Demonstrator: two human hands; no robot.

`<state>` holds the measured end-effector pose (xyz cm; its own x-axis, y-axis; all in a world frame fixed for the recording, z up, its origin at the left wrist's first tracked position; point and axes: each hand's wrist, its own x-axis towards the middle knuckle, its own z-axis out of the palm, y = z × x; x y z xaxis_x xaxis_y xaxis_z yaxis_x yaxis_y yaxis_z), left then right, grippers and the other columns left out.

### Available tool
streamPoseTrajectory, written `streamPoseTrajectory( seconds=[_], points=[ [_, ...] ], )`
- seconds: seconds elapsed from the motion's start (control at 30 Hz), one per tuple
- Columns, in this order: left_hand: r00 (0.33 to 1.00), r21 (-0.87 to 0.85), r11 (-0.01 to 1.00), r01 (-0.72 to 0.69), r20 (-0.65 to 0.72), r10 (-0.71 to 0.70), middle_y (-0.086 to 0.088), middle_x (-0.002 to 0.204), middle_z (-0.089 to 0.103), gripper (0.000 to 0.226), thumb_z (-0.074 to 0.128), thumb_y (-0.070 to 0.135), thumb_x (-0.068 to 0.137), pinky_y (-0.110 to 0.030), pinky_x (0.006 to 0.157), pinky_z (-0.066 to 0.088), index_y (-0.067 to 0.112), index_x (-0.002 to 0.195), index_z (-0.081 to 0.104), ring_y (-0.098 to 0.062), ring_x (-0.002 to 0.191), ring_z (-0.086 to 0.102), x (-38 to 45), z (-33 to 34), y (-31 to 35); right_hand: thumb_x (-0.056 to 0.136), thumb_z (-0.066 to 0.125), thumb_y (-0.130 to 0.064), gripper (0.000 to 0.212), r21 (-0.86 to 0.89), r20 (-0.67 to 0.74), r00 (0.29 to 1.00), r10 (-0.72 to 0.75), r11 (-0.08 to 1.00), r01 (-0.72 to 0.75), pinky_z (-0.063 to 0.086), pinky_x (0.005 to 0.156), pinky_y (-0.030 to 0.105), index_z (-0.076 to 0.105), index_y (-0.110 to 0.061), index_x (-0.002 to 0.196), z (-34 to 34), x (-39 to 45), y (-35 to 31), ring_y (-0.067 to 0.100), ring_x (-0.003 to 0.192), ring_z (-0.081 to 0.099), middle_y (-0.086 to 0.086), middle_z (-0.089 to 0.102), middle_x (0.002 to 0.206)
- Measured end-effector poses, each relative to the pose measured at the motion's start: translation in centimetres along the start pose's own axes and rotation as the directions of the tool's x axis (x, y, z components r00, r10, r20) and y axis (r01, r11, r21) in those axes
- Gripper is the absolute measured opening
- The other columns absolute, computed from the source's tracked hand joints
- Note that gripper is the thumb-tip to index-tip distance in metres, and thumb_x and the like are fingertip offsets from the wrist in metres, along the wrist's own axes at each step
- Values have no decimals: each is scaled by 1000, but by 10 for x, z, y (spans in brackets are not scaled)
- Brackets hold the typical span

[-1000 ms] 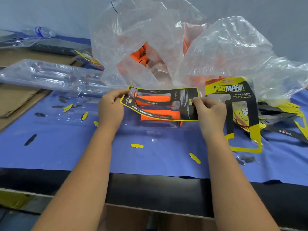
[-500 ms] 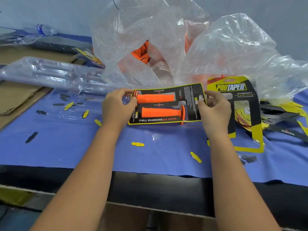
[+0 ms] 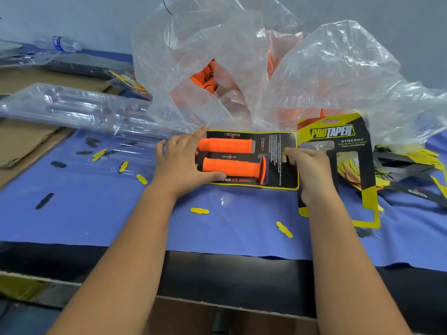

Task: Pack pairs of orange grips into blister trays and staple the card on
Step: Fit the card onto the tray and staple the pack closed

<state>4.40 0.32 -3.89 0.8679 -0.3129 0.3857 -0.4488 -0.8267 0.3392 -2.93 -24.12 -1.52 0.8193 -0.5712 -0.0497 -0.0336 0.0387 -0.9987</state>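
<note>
Two orange grips (image 3: 227, 157) lie parallel under the black-yellow card (image 3: 278, 163), left hand (image 3: 181, 163) flat, right hand (image 3: 307, 170) pinching its edge.

The left hand (image 3: 180, 163) covers the left end of the card (image 3: 278, 165), including the first letters of its bottom line of print. The right hand (image 3: 307, 170) hides the card's right edge and part of the loose card (image 3: 338, 141) to its right. The small print on the card is too fine to read. The bag (image 3: 217, 56) veils most of the grips (image 3: 208, 78) inside it. The bottle (image 3: 64, 43), upper left, is blurred. Both forearms are cut off by the bottom edge.
</note>
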Motion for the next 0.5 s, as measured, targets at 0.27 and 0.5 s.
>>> streamPoseTrajectory(
  seconds=[0.27,0.5],
  points=[
    [995,9,995,99,-34,-99,5,150,39,110,55,88,52,-57,111,7,48,148,17,-19,141,21,1,6,-2,87,71,-9,18,-17,158,986,44,999,-41,60,73,37,68,-16,103,1,5,11,17,82,73,3,74,96],
    [901,-113,914,389,-159,-403,6,158,23,78,47,78,78,-67,105,10,46,146,25,-23,146,7,3,4,-4,86,68,-3,15,84,-42,999,20,996,-16,56,57,24,67,-15,77,2,10,17,12,61,67,-1,69,71]
  ],
)
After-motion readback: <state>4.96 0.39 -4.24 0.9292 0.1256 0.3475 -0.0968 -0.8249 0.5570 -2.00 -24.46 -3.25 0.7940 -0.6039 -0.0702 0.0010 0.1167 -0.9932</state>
